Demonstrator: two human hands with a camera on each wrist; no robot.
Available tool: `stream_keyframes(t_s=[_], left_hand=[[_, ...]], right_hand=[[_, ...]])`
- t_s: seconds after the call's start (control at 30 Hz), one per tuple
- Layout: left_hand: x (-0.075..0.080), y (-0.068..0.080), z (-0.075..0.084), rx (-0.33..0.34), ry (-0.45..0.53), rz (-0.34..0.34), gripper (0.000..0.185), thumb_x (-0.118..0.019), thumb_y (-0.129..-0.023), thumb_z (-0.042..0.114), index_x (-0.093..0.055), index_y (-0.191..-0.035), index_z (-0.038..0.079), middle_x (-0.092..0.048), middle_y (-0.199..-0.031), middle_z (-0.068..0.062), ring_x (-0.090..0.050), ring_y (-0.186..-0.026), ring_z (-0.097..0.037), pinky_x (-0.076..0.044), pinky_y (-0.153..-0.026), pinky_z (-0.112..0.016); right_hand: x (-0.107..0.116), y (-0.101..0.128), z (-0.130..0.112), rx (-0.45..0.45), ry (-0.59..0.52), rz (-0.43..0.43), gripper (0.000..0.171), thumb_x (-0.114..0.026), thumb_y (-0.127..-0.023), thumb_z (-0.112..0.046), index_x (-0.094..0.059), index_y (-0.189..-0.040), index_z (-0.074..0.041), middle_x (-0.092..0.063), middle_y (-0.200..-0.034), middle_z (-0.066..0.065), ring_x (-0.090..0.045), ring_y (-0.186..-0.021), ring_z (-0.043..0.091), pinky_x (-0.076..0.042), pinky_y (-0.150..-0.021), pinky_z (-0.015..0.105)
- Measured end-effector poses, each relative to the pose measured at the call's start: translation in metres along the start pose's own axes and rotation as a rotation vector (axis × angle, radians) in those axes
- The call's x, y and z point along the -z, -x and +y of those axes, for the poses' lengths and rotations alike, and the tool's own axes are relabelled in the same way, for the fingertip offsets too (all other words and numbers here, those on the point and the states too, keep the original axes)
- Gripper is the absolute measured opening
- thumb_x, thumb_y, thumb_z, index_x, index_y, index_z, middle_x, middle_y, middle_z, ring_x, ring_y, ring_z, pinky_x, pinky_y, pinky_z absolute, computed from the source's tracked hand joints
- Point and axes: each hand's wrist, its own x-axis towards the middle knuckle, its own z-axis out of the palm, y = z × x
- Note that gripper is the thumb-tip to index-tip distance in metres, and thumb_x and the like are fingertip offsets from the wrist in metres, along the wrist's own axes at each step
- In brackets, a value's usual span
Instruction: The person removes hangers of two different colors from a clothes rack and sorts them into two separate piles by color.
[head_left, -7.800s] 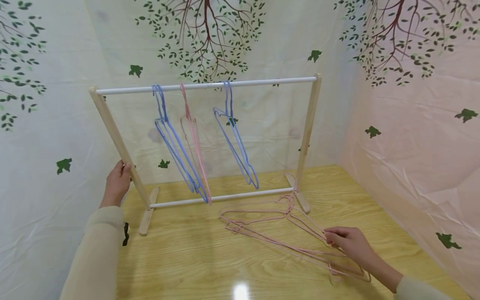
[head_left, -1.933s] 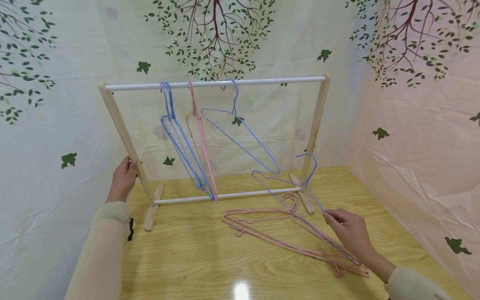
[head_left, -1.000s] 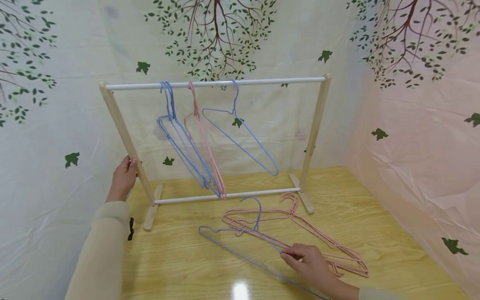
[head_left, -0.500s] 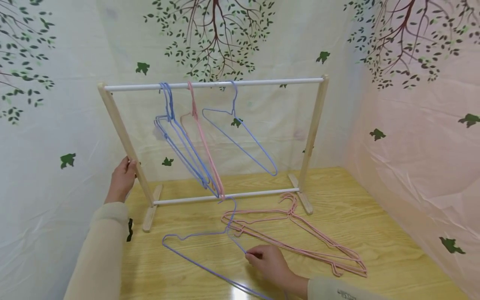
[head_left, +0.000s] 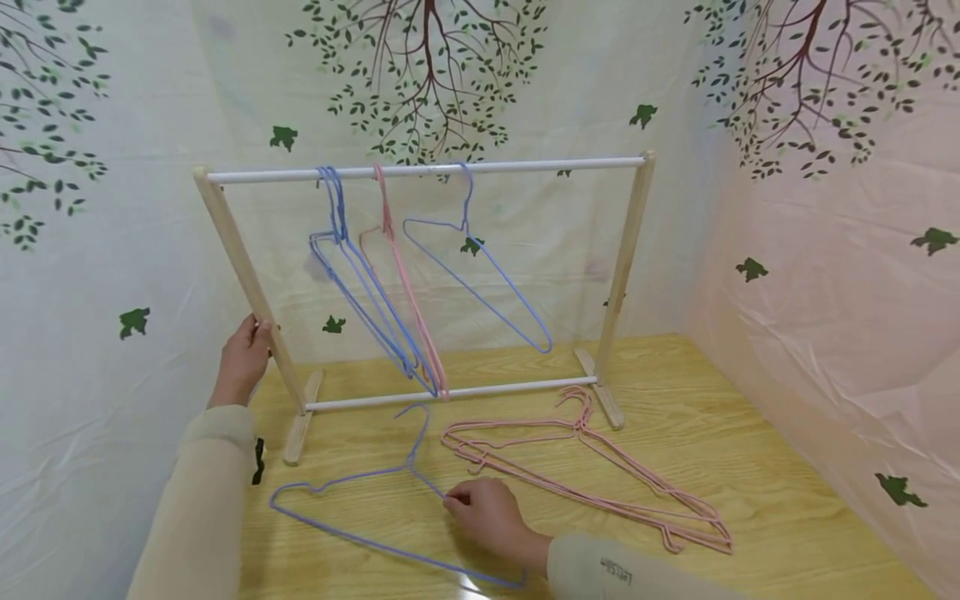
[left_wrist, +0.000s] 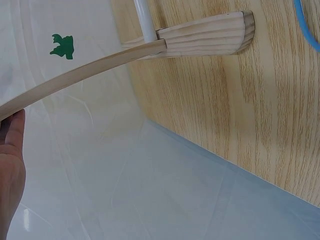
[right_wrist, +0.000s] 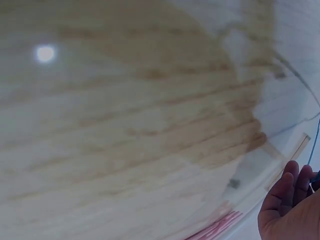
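My left hand (head_left: 240,362) grips the left wooden post (head_left: 234,250) of a clothes rack; the left wrist view shows the same hand (left_wrist: 11,165) at the post (left_wrist: 75,81). Low over the table front, my right hand (head_left: 491,517) pinches a blue hanger (head_left: 410,463) by its right shoulder, the hook pointing away from me. In the right wrist view, that hand (right_wrist: 287,215) has its fingers bent together at the right edge. Pink hangers (head_left: 581,426) lie stacked on the table, right of the held one.
From the rack's white rail (head_left: 555,165) hang blue hangers (head_left: 341,237) at left, pink hangers (head_left: 387,229) beside them and a single blue hanger (head_left: 466,227) near the middle. A lower white bar (head_left: 517,387) joins the feet. Cloth walls (head_left: 825,292) border the wooden table (head_left: 675,433).
Earlier my right hand held a pink hanger's edge and two blue hangers hung mid-rail. One blue hanger is now off the rail, carried left and toward me. The left hand stays on the post.
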Motion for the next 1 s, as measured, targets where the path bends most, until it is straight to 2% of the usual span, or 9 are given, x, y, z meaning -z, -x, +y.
stream_keyframes(t_s=[0.13, 0.33, 0.5, 0.73, 1.0], left_hand=[[-0.001, 0.000, -0.001, -0.003, 0.005, -0.011, 0.056, -0.026, -0.109, 0.036, -0.025, -0.156, 0.004, -0.046, -0.142, -0.029, -0.045, -0.128, -0.045, -0.040, -0.105, -0.057], [-0.001, 0.000, -0.001, -0.007, 0.005, -0.015, 0.056, -0.026, -0.109, 0.036, -0.026, -0.155, 0.003, -0.046, -0.142, -0.030, -0.044, -0.128, -0.045, -0.040, -0.105, -0.057], [-0.001, 0.000, -0.002, -0.010, 0.004, -0.002, 0.056, -0.026, -0.109, 0.036, -0.028, -0.155, 0.002, -0.047, -0.141, -0.030, -0.045, -0.127, -0.045, -0.041, -0.104, -0.057], [0.000, -0.001, -0.006, -0.011, -0.005, -0.004, 0.057, -0.026, -0.109, 0.037, -0.025, -0.156, 0.005, -0.046, -0.142, -0.030, -0.045, -0.128, -0.045, -0.041, -0.104, -0.057], [0.000, -0.001, -0.004, -0.009, -0.002, -0.010, 0.057, -0.026, -0.109, 0.038, -0.024, -0.157, 0.006, -0.045, -0.143, -0.030, -0.044, -0.129, -0.045, -0.040, -0.105, -0.058]], right_hand=[[-0.003, -0.006, -0.004, 0.036, 0.047, -0.024, 0.012, -0.073, -0.091, -0.020, -0.079, -0.094, -0.010, -0.074, -0.086, -0.006, -0.063, -0.073, 0.001, -0.052, -0.065, 0.020], [0.001, -0.005, -0.009, 0.109, 0.100, -0.075, 0.018, -0.071, -0.092, -0.021, -0.077, -0.101, -0.007, -0.075, -0.090, -0.002, -0.065, -0.075, 0.002, -0.052, -0.064, 0.018], [0.008, -0.002, -0.011, 0.129, 0.131, -0.025, 0.020, -0.070, -0.092, -0.023, -0.077, -0.103, -0.007, -0.075, -0.094, 0.001, -0.066, -0.080, 0.007, -0.053, -0.067, 0.021], [0.025, -0.004, -0.004, 0.088, 0.076, 0.015, 0.022, -0.070, -0.094, -0.023, -0.075, -0.104, -0.005, -0.074, -0.095, -0.002, -0.064, -0.082, 0.007, -0.054, -0.073, 0.025], [0.066, -0.007, -0.002, 0.104, 0.009, 0.111, 0.023, -0.068, -0.096, -0.023, -0.074, -0.107, -0.003, -0.074, -0.096, 0.003, -0.069, -0.082, 0.014, -0.056, -0.069, 0.023]])
